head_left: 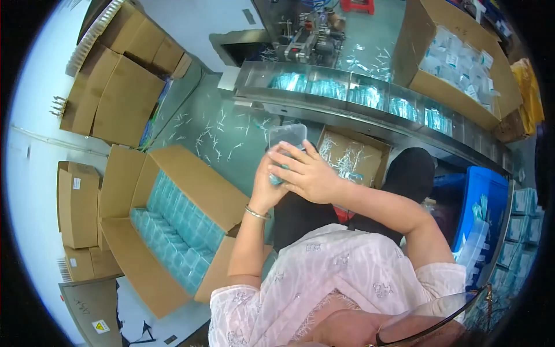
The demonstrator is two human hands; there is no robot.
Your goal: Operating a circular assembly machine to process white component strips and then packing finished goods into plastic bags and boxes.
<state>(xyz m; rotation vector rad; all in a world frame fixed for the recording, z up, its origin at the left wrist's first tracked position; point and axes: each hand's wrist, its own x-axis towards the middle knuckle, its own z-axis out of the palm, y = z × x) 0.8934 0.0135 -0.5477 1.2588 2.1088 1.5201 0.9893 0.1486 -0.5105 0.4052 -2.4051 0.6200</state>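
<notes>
A clear plastic box [288, 135] with rounded corners is held up in front of my lap, and something teal shows at its lower end. My left hand [265, 186] wraps round the box from the left and below. Across its near side lies my right hand [312, 178], fingers bent over the box and pressed against it. The fingers hide most of the box, so I cannot tell how full it is. Beyond the hands, a metal trough [324, 107] holds piles of teal packets [329, 88].
To the left stands an open carton [199, 173] packed with teal-filled clear boxes [173, 225]. A shallow cardboard box [378, 159] with white sticks [348, 159] sits past my knees. Clear containers [457, 63] fill a carton at upper right; a blue bin [483, 202] is at right. A machine [312, 43] stands behind.
</notes>
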